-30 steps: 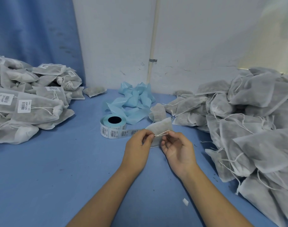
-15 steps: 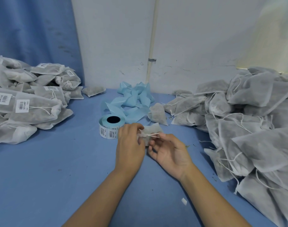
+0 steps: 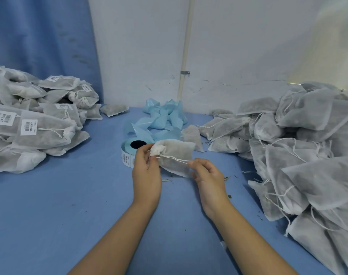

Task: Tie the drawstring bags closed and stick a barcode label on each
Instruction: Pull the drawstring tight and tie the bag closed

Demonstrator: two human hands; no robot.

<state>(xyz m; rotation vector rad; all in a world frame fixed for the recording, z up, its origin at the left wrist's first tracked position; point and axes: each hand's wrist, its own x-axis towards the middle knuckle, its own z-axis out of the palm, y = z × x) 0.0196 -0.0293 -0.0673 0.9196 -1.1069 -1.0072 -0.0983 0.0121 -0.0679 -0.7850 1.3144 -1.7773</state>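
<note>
1. Nearest me is the blue counter point(image 3: 70, 205). My forearms reach over it toward 12 o'clock, and a small white scrap point(image 3: 223, 244) lies beside my right forearm.
2. My left hand point(image 3: 147, 171) pinches the gathered white neck of one grey drawstring bag point(image 3: 177, 153), holding it just above the counter.
3. My right hand point(image 3: 208, 175) pinches the end of the bag's drawstring point(image 3: 173, 158), which runs taut from the neck toward 3 o'clock. Its other fingers are loosely curled.
4. Dry leaf bits point(image 3: 166, 180) dot the counter under the bag and on toward 3 o'clock.
5. The label roll point(image 3: 129, 149) stands just behind my left hand, its barcode labels facing me.
6. A heap of labelled bags point(image 3: 40, 132) sits at 10 o'clock. A bigger heap of bags without labels point(image 3: 308, 155) fills 2 to 4 o'clock.
7. Crumpled pale-blue backing strip point(image 3: 161, 118) lies at 12 o'clock near the wall.
8. Farthest off are the scuffed white wall point(image 3: 228, 46), a vertical pipe point(image 3: 186, 46) clipped to it, and a blue curtain point(image 3: 40, 36) at 10 to 11 o'clock.
</note>
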